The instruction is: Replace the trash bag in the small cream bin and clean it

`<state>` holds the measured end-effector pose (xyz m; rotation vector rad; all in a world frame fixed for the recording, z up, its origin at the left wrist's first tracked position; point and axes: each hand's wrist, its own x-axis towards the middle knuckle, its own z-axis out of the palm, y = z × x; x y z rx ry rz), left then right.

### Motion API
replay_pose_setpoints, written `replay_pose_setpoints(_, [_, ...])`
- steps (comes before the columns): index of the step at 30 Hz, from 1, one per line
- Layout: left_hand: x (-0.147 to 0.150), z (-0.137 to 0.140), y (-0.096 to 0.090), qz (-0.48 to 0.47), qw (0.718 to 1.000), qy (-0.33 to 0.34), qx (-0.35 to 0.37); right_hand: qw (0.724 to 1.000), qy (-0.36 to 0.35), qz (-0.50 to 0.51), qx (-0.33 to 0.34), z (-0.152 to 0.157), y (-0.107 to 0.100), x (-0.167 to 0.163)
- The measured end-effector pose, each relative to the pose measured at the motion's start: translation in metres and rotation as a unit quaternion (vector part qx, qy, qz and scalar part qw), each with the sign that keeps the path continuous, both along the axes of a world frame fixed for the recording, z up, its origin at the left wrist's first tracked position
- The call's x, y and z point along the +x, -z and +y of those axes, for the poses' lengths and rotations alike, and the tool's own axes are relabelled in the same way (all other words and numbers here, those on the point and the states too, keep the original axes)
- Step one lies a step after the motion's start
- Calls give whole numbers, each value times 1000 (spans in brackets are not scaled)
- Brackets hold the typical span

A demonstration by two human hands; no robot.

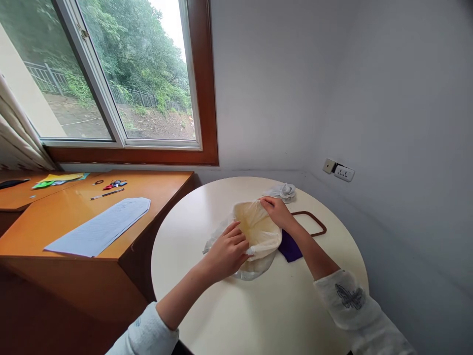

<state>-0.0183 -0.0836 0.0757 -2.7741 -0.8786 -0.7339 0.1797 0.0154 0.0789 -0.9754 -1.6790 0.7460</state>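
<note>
A round cream-coloured bin [251, 268] stands on the white round table [273, 305], lined with a thin whitish plastic bag [268, 241] folded over its rim. My left hand [227, 250] is curled over the near-left rim, gripping the bag's edge. At the far rim, my right hand [275, 211] pinches the bag between thumb and fingers. Loose film from the bag spreads out left of the bin. Fingertips of both hands are partly hidden by the film.
Behind the bin lies a crumpled clear plastic bundle [286, 191]. A purple cloth piece [290, 248] and a brown frame-shaped handle [320, 224] lie right of it, partly behind my right forearm. An orange desk [84, 212] at left bears paper sheets [103, 227], a pen [107, 194] and keys [115, 185].
</note>
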Motion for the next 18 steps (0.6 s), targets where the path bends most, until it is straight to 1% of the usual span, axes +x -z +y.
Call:
replay_pose_setpoints(3, [0, -1, 3, 0, 1000, 0, 11, 1000, -2, -9, 3, -4, 0, 1])
replay_pose_setpoints(7, [1, -1, 8, -13, 999, -3, 40, 998, -3, -56, 2, -9, -1, 3])
replay_pose_setpoints(10, [1, -2, 10, -7, 999, -8, 53, 997, 19, -75, 22, -15, -4, 3])
replay_pose_setpoints(12, [2, -2, 10, -3, 998, -10, 55, 993, 58, -74, 69, -22, -9, 2])
replay_pose_setpoints(14, [3, -1, 9, 0, 998, -11, 54, 982, 101, -76, 142, -33, -17, -1])
replay_pose_setpoints(15, [4, -1, 8, 2, 999, -12, 53, 975, 110, -84, 175, -40, -22, -3])
replay_pose_setpoints(16, [4, -1, 8, 3, 998, -13, 54, 969, 105, -97, 199, -46, -27, -5])
replay_pose_setpoints(17, [5, -1, 7, 3, 998, -14, 55, 967, 85, -119, 210, -53, -32, -7])
replay_pose_setpoints(18, [6, -1, 7, 1, 998, -14, 57, 965, 57, -153, 207, -59, -36, -10])
